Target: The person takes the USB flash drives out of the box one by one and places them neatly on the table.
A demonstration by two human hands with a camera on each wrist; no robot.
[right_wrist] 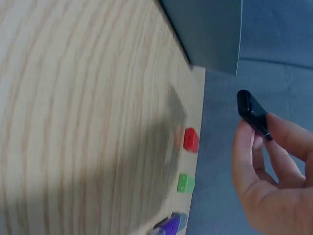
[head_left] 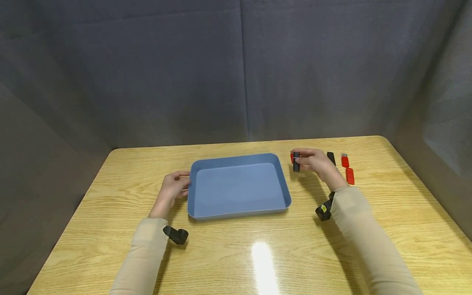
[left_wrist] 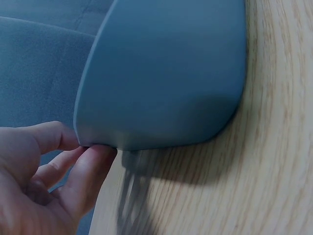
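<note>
Between the thumb and fingertips of my right hand (head_left: 311,162) is a black USB flash drive (head_left: 296,162), pinched upright just right of the tray with a thin light band across it. The same flash drive (right_wrist: 250,110) appears tilted above the table in the right wrist view. A shallow blue tray (head_left: 239,217) lies in the middle of the table. At its left side, my left hand (head_left: 173,187) grips the edge. In the left wrist view, thumb and fingers (left_wrist: 98,159) meet the tray wall (left_wrist: 161,73) near a corner.
Right of the tray lie a red flash drive (head_left: 344,161) with its metal plug showing, another red piece (head_left: 350,176) and a black stick (head_left: 331,157). The right wrist view also shows red (right_wrist: 191,140), green (right_wrist: 186,183) and purple (right_wrist: 168,225) pieces near the table edge.
</note>
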